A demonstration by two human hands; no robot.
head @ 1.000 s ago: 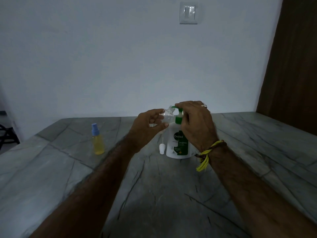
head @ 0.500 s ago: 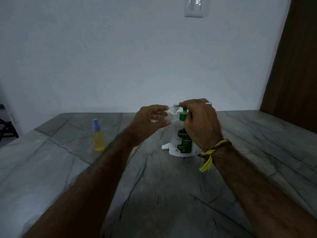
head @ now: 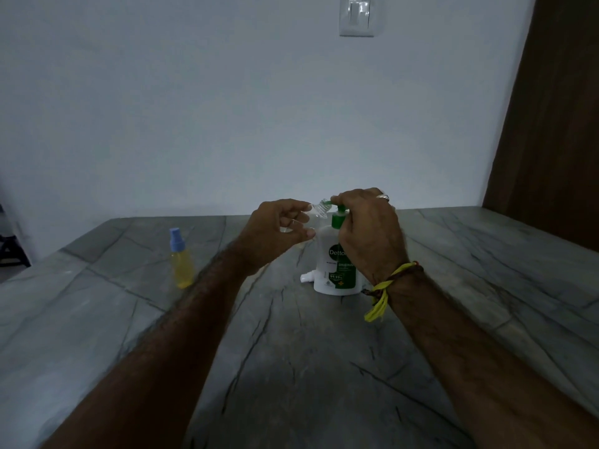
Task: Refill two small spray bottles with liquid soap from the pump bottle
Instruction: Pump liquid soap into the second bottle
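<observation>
A white pump bottle (head: 327,267) with a green label and green pump stands on the grey stone table (head: 291,367). My right hand (head: 369,231) lies over the green pump head with fingers curled on it. My left hand (head: 275,231) holds a small clear spray bottle (head: 319,210) tilted, its open threaded neck right at the pump spout. That bottle's white spray cap (head: 306,277) lies on the table by the pump bottle's left foot. A second small spray bottle (head: 181,264), yellow liquid inside and blue cap on, stands upright to the left.
A pale wall with a light switch (head: 356,16) rises behind the table. A dark wooden door (head: 557,124) stands at the right. A dark stand (head: 13,251) shows at the far left beyond the table edge.
The view has tipped and shifted slightly, so everything sits a little differently in frame. Both hands stay at the pump spout with the clear bottle's neck against it.
</observation>
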